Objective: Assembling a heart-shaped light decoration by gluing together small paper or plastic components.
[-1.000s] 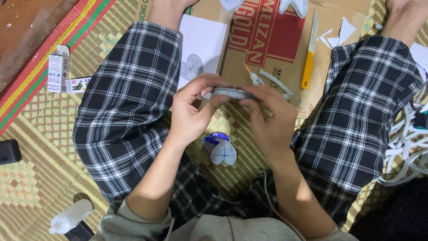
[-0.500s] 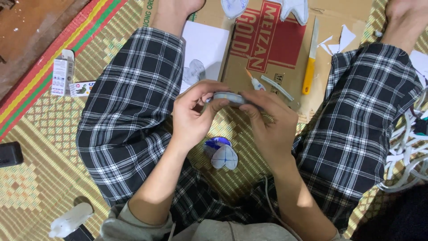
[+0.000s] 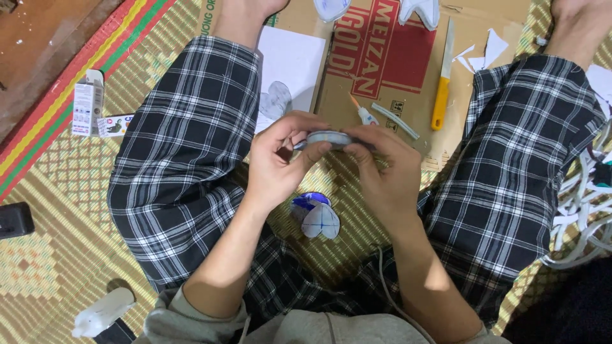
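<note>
The flat grey paper piece [image 3: 326, 138] lies edge-on above the lap, its long axis running left to right between both hands. The left hand [image 3: 278, 162] pinches its left end, the right hand [image 3: 382, 167] its right end, each grip pressed together on it, both equally near. Below lies a heart-shaped cutout [image 3: 317, 217] on the woven mat [image 3: 57, 255].

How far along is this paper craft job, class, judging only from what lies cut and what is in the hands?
Done: cut heart-shaped pieces lie on the mat between the legs, and white offcuts sit on the cardboard by the yellow-handled knife. In hand: left hand and right hand pinch a thin grey-blue piece edge-on. Left: a pencilled heart on the white sheet looks uncut.
</note>
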